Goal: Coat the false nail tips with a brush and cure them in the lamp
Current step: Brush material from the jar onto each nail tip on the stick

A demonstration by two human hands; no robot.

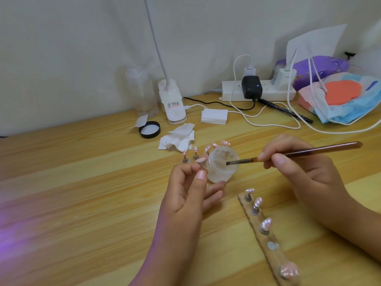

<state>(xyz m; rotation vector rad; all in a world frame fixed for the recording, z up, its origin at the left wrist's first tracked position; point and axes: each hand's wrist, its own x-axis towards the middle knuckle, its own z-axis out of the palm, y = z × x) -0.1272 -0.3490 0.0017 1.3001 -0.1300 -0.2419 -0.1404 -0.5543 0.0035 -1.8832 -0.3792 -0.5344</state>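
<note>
My right hand (299, 168) grips a brown-handled brush (309, 150), its dark bristle end dipped into an open clear jar of gel (221, 164) at the table's middle. My left hand (191, 188) pinches a small stand topped with a pink nail tip (201, 160), held just left of the jar. Behind the jar a row of pink nail tips on stands (195, 152) curves rightward. A wooden strip (266, 234) at the lower right carries several more pink tips on pegs, with one bare metal disc (271, 245).
A clip-on gooseneck lamp (172, 102) stands at the back, with a clear bottle (142, 91), black jar lid (149, 130), crumpled wipes (177, 139) and a pad stack (214, 116). A power strip (257, 90), cables and tissue packs (340, 96) fill the back right. Violet light glows at the left edge.
</note>
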